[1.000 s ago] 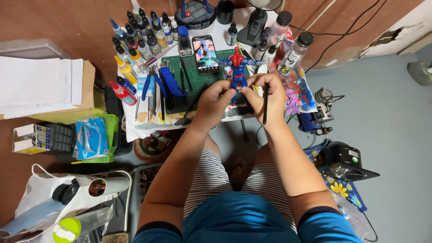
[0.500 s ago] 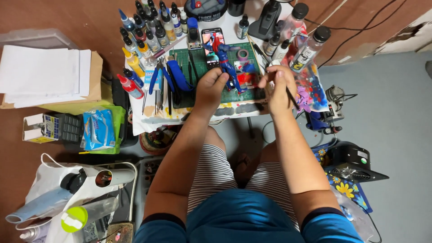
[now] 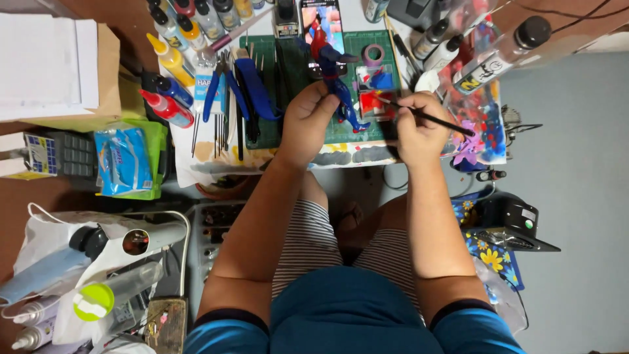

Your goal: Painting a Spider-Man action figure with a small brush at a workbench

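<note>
My left hand (image 3: 313, 119) grips a small red and blue figure (image 3: 333, 77) by its legs, holding it over a green cutting mat (image 3: 288, 78). My right hand (image 3: 419, 128) holds a thin black paintbrush (image 3: 429, 118), its tip reaching toward a small palette with red and blue paint (image 3: 373, 92) just right of the figure. Both hands hover above the low work table, close together.
Paint bottles (image 3: 187, 26) line the table's far left. Blue pliers (image 3: 213, 92), tweezers and files lie on the mat's left. A phone (image 3: 322, 16) stands behind the figure. Bottles (image 3: 491, 56) and a paint-stained sheet (image 3: 481, 124) lie right. Bags and boxes crowd the floor at left.
The view has shifted closer to the table. My left hand still holds the figure; my right hand has brought the brush tip over to the palette.
</note>
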